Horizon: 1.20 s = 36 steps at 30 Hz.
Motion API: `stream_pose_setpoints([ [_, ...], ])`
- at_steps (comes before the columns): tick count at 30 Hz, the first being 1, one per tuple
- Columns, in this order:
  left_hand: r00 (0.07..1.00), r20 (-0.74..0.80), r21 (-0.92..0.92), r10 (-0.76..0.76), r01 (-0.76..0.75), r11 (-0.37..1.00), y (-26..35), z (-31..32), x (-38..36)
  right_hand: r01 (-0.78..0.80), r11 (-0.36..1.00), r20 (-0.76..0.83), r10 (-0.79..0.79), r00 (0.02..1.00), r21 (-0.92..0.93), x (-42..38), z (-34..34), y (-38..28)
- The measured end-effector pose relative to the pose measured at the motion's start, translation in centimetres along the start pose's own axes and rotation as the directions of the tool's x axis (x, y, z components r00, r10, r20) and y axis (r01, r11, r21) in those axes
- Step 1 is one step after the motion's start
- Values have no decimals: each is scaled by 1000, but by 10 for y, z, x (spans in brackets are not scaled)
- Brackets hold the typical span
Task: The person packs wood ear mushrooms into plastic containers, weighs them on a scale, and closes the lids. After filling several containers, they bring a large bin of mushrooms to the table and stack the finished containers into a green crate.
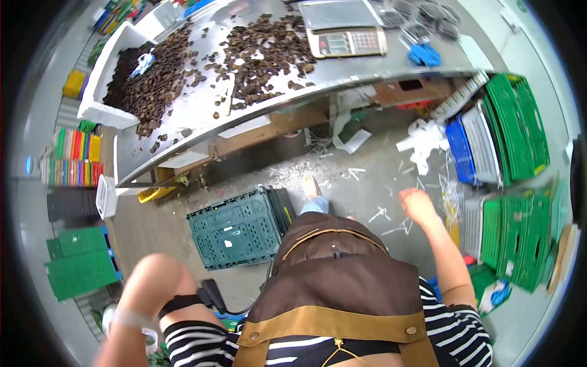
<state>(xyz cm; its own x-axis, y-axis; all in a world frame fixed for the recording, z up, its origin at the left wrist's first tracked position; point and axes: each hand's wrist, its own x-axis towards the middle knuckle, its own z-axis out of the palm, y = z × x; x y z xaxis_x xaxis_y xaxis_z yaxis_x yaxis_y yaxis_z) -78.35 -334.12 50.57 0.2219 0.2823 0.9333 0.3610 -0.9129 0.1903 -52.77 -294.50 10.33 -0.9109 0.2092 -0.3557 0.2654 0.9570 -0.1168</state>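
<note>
My right hand [419,205] hangs over the floor to the right of my brown apron [348,275], fingers curled in, and what it may hold is too small to make out. My left arm is bent at the lower left, its elbow toward the bench, and the hand lies outside the picture. Piles of small dark brown pieces [263,55] are spread on the metal bench [199,92] ahead. A digital scale [348,43] stands at the bench's back.
A dark green crate [235,229] sits on the floor just left of my legs. Stacked green crates [520,128] line the right side. A white foam box [101,92] is at the bench's left end. White strips [379,214] litter the floor.
</note>
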Motion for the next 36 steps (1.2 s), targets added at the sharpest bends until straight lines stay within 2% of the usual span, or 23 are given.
stream_pose_setpoints([
  [1,980,-167,251,-107,147,957,-18,-18,-42,64,998,14,-64,998,12,17,8,-3],
  [2,902,-362,445,-233,387,807,-42,-37,-86,132,991,25,-133,991,29,37,14,-8],
  [3,750,-544,504,-376,650,568,-71,-54,-132,159,985,48,-162,986,68,52,10,-18],
  [4,432,-759,410,-486,898,158,-101,-67,-175,188,977,72,-196,978,105,64,7,-29],
  [5,203,-750,334,-629,938,-96,-124,-90,-217,174,974,104,-190,976,147,75,10,-36],
  [6,92,-758,241,-646,959,-146,-141,-116,-283,151,971,136,-178,975,184,87,11,-40],
  [8,35,-800,259,-599,921,-292,-163,-156,-399,117,981,239,-152,959,152,112,11,-45],
  [10,71,-835,384,-545,785,-486,-177,-190,-491,134,985,312,-163,936,112,142,9,-50],
  [11,56,-834,395,-548,755,-524,-186,-198,-506,134,987,361,-159,919,93,154,5,-52],
  [13,26,-834,411,-551,695,-590,-217,-217,-532,189,974,316,-219,923,122,197,-9,-54],
  [16,-332,-733,311,-594,613,-726,-253,-233,-544,225,971,282,-240,929,86,263,-54,-68],
  [18,-316,-718,354,-620,601,-716,-260,-238,-575,269,963,256,-266,930,23,310,-79,-71],
  [20,-306,-724,352,-618,606,-713,-266,-230,-576,352,936,86,-352,932,12,350,-100,-74],
  [22,-119,-806,310,-580,751,-583,-266,-223,-570,403,915,107,-399,911,-21,393,-102,-75],
  [24,-235,-797,259,-556,699,-666,-267,-214,-537,465,882,106,-456,883,-73,433,-100,-82],
  [26,-284,-786,324,-549,568,-757,-265,-205,-548,558,823,155,-540,827,-109,465,-115,-97],
  [27,-247,-814,317,-526,570,-758,-264,-202,-552,565,817,263,-524,810,-114,484,-113,-107],
  [28,-210,-840,310,-501,571,-760,-264,-201,-555,587,805,271,-549,791,-84,498,-111,-114],
  [30,-150,-862,323,-484,573,-753,-263,-203,-557,659,752,176,-649,741,-4,521,-113,-125],
  [32,-202,-866,271,-458,581,-767,-269,-206,-546,698,715,154,-687,711,-32,537,-117,-133],
  [34,-206,-870,263,-447,572,-777,-272,-206,-549,726,686,163,-712,683,-44,549,-115,-139],
  [35,-174,-867,297,-467,572,-765,-271,-206,-548,732,681,219,-712,667,-12,552,-123,-144],
  [36,-188,-871,274,-454,581,-766,-267,-208,-546,738,674,274,-713,645,18,553,-132,-149],
])
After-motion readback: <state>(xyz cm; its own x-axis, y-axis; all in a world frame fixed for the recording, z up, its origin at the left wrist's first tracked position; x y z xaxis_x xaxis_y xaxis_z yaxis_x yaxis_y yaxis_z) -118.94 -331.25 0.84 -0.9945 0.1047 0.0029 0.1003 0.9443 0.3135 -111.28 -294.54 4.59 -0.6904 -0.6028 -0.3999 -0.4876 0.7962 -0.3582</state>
